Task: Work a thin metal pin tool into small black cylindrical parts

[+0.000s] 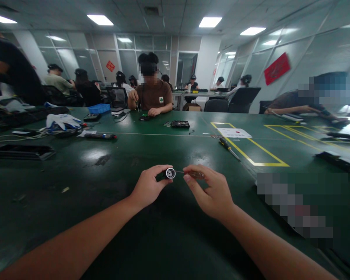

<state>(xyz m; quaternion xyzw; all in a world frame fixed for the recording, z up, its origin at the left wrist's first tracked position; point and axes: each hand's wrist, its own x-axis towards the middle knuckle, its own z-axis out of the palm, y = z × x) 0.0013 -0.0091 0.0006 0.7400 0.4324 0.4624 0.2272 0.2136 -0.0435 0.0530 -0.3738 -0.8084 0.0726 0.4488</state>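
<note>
The gap between the left hand (pixel 147 186) and the right hand (pixel 212 190) is narrow, crossed by the thin shaft of the clear-handled screwdriver (pixel 196 174) pointing at the black cylindrical part (pixel 170 173). Straight ahead, open green table (pixel 151 151) gives passage up to the black case (pixel 180 124), while the yellow-and-black screwdriver (pixel 229 149) lies slantwise ahead on the right. Leftward, room extends to the black tray (pixel 21 151); rightward, a blurred-out object (pixel 291 210) obstructs beside the right forearm.

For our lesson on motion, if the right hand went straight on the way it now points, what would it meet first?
Likely the round part in the left hand; the thin tool in the right hand points at it. The tip may already touch; depth is unclear.
</note>
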